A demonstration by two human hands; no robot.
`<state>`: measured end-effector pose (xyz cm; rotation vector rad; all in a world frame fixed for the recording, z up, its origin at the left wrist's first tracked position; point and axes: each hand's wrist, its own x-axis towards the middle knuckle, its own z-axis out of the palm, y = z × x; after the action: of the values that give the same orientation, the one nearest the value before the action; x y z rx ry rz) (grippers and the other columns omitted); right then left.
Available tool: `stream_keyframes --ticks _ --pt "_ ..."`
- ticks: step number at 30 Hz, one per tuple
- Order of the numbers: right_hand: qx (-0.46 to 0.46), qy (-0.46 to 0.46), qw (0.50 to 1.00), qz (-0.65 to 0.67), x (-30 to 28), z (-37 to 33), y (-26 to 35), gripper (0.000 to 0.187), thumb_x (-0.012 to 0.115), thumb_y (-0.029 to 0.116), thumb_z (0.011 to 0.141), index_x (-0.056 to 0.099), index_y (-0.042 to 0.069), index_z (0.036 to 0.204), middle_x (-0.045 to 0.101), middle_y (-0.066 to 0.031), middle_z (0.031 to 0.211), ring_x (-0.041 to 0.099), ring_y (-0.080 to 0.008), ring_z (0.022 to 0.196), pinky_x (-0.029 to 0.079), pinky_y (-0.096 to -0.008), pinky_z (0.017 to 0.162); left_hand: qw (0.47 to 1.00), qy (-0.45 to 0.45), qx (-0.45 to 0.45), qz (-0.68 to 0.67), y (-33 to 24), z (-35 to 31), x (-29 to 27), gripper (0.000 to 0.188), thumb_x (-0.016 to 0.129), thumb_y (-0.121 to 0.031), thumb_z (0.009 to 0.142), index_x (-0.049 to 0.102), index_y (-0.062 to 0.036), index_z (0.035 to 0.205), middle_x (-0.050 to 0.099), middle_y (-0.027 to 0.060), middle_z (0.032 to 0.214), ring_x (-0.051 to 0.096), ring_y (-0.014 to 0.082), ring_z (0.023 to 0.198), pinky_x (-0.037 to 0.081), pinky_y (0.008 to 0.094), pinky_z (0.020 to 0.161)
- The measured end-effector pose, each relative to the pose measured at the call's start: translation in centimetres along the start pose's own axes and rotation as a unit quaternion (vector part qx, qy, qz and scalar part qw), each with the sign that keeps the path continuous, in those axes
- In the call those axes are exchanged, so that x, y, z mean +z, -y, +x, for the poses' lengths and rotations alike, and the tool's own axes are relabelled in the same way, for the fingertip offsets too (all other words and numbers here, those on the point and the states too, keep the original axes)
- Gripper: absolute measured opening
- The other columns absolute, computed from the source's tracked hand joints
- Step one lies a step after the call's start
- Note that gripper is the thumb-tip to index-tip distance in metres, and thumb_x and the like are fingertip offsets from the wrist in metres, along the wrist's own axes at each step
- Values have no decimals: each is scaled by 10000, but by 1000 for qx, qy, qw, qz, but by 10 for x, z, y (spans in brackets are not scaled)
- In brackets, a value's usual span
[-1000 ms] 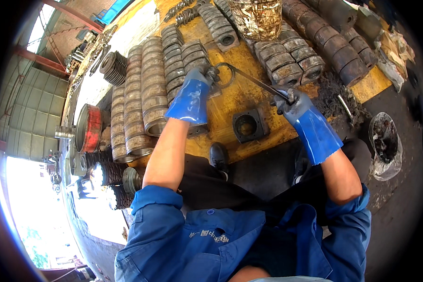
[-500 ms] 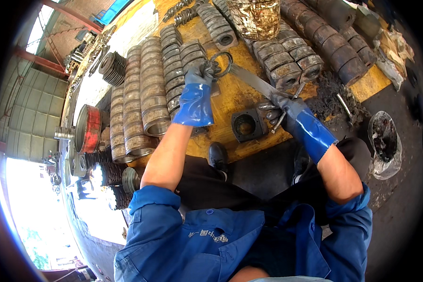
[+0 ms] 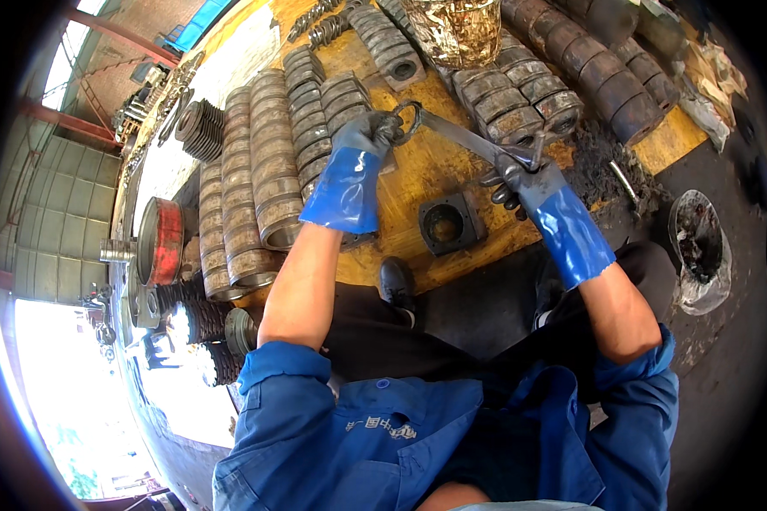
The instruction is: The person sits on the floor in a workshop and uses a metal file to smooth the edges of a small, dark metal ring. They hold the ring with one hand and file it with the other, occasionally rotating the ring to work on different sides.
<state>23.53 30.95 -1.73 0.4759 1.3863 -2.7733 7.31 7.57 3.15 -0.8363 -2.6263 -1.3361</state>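
My gloved left hand (image 3: 371, 134) is closed on a thin dark metal ring (image 3: 417, 119), which stands up to the right of its fingers. Gripped in my gloved right hand (image 3: 527, 183) is a long, flat, file-like metal tool (image 3: 464, 139). Its far end reaches left to the ring and appears to touch it. A short metal rod (image 3: 538, 152) sticks up at the same hand; whether it belongs to the tool I cannot tell. Below and between my hands, a square dark metal block with a round hole (image 3: 442, 228) lies on the yellow work surface (image 3: 400, 204).
Rows of ribbed metal cylinders (image 3: 273, 162) stand to the left, with more dark cylinders (image 3: 588, 64) at the far right. A grimy bucket (image 3: 456, 34) stands at the back. Right of my hand lie black sludge (image 3: 601, 175), a loose metal rod (image 3: 624, 182) and a plastic-lined container (image 3: 699, 247).
The ring has turned from facing me to nearly edge-on. My right hand has rolled, swinging the rod so less of it shows, and the flat tool sits slightly higher.
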Motion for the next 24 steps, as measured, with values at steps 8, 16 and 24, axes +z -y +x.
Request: stream_keyframes --ticks 8,16,24 --pt "-368 94 743 -551 0 -13 -10 544 637 32 748 540 23 1283 593 -85 866 591 -203 766 435 -269 553 984 114 -62 119 0 2 -14 196 639 -170 883 692 -27 1006 689 105 784 601 153 680 476 324 631" --pt "-398 102 465 -784 16 -39 22 667 715 134 697 520 242 1326 633 -86 995 602 -304 952 445 -478 840 970 174 -85 145 19 5 -23 247 634 -224 897 687 -17 1021 689 115 801 612 171 697 477 330 641" --pt "-477 100 578 -654 -1 -15 25 523 697 51 706 621 153 1213 658 -103 941 638 -284 787 498 -366 626 982 148 -39 115 22 8 -30 286 658 -249 890 677 -25 1067 709 135 887 643 192 790 493 347 720"
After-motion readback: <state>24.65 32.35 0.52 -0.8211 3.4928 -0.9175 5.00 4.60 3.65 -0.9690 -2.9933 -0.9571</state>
